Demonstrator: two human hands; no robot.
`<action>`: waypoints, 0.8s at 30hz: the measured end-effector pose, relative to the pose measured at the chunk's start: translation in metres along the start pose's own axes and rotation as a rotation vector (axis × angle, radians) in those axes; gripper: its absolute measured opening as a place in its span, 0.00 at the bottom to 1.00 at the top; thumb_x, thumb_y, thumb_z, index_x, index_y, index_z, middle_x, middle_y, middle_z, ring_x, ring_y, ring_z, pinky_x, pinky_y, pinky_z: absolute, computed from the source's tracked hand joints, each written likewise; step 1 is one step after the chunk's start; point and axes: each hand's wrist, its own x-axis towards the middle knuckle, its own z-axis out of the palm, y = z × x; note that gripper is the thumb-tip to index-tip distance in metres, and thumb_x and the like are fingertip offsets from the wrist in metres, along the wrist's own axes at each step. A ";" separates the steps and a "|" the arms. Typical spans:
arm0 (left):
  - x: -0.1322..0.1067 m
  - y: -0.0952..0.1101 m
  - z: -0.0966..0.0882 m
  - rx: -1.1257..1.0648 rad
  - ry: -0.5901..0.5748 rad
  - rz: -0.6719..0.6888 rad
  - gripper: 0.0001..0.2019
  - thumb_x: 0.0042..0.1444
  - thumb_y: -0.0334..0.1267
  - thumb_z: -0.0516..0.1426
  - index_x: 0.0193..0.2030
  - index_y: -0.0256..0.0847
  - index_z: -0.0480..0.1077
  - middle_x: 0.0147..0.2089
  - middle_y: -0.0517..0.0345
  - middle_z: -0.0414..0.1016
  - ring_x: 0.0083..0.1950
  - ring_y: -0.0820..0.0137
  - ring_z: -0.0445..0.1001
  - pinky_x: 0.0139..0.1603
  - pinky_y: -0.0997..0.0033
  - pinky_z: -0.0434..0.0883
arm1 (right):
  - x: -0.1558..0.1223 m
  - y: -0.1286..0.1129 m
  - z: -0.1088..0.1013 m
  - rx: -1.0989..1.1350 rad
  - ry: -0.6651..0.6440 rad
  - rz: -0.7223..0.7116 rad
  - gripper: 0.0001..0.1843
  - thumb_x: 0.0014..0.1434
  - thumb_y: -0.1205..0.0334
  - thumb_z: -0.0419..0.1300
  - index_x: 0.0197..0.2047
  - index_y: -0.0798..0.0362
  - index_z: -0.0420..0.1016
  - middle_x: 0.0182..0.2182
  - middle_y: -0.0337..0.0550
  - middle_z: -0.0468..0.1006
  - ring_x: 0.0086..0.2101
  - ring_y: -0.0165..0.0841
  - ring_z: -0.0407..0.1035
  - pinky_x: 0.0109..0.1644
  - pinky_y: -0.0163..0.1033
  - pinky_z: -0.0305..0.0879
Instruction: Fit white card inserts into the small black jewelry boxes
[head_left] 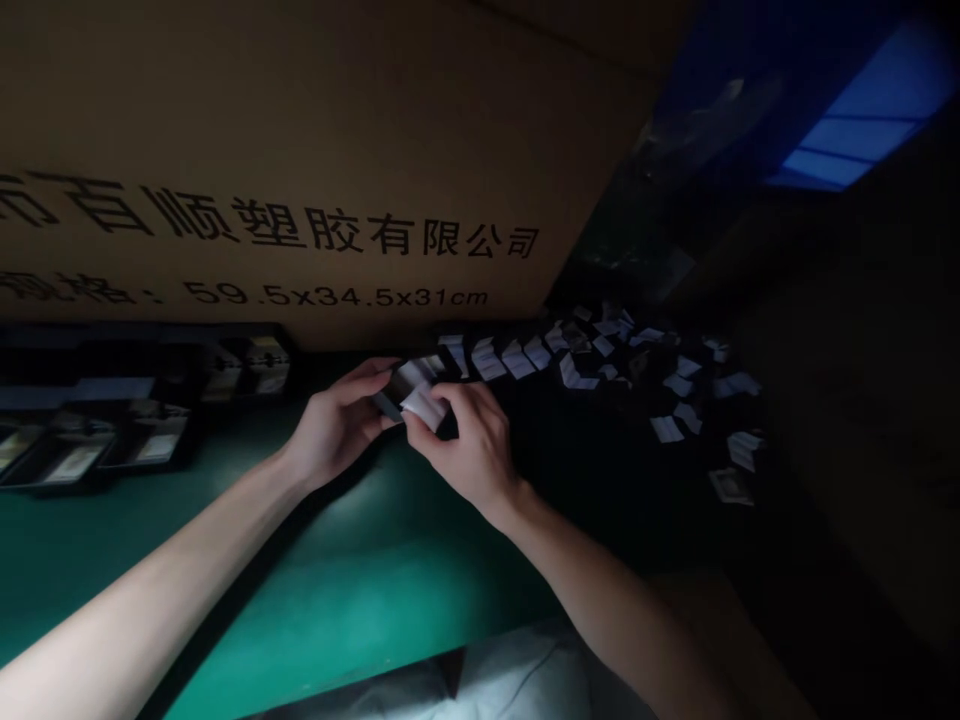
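My left hand and my right hand meet over the green table, both pinched on the same small white folded paper piece. The left fingers hold its left, darker edge. My right thumb and fingers press its white right part. Just behind the hands lies a row of similar white folded pieces.
A large brown cardboard box with printed characters stands at the back. Black trays holding small items sit at the left. Several loose white pieces are scattered on a dark surface at the right. The table's front edge is close to me.
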 end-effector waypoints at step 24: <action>0.002 -0.013 -0.004 0.130 -0.105 0.051 0.22 0.52 0.44 0.73 0.54 0.43 0.80 0.56 0.48 0.81 0.54 0.60 0.82 0.48 0.70 0.83 | -0.003 0.006 -0.001 0.132 -0.068 0.031 0.09 0.70 0.58 0.61 0.52 0.50 0.76 0.48 0.47 0.84 0.45 0.35 0.80 0.50 0.40 0.80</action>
